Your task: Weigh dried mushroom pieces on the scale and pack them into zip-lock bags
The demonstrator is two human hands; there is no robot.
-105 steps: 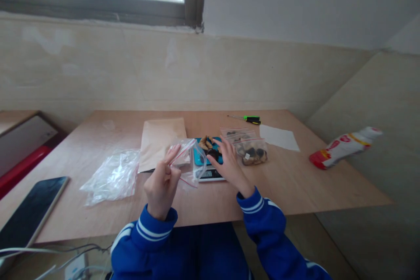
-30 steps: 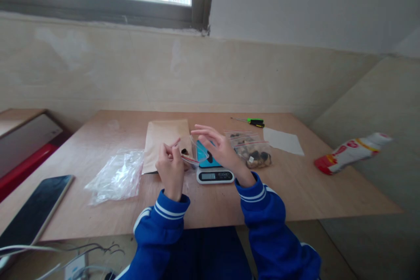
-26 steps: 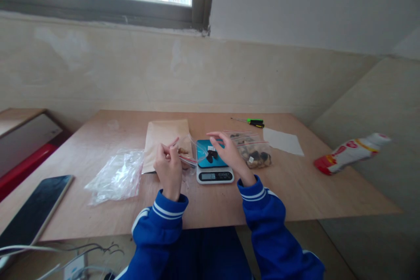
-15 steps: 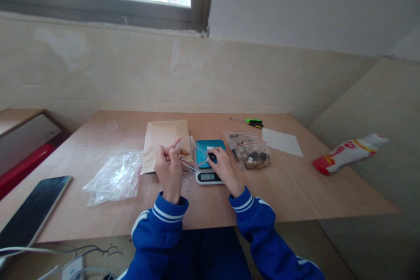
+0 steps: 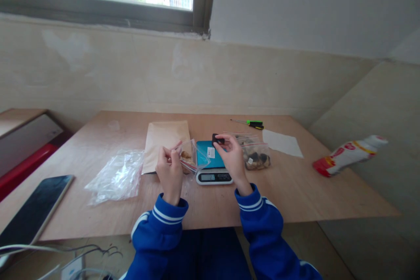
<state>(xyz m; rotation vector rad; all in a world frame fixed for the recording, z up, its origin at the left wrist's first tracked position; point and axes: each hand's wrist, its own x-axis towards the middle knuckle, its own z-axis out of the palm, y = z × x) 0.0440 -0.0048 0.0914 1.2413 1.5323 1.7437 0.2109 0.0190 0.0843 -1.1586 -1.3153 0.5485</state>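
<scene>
My left hand (image 5: pixel 169 167) pinches the edge of a clear zip bag (image 5: pixel 193 150), with light brown dried pieces (image 5: pixel 186 155) inside it. The bag's mouth gapes towards the scale. Between thumb and fingers, my right hand (image 5: pixel 233 154) holds a small black block-like piece (image 5: pixel 217 139) above the far right part of the plate. The digital kitchen scale (image 5: pixel 215 178) has a blue plate and a lit display whose figures are too small to read surely. A small white label (image 5: pixel 211 152) is stuck on the plate. Just right of the scale lie filled zip bags (image 5: pixel 257 158) of dark and pale pieces.
A brown paper bag (image 5: pixel 166 135) lies behind my left hand, with empty clear bags (image 5: pixel 116 175) to its left. A phone (image 5: pixel 36 208) sits at the left edge. A screwdriver (image 5: pixel 249 123), white paper (image 5: pixel 282 143) and a red-and-white bottle (image 5: pixel 349 155) are to the right.
My right hand has lifted the black piece from the scale plate, moving up and to the right. The plate's white label is now uncovered. My left hand keeps hold of the bag.
</scene>
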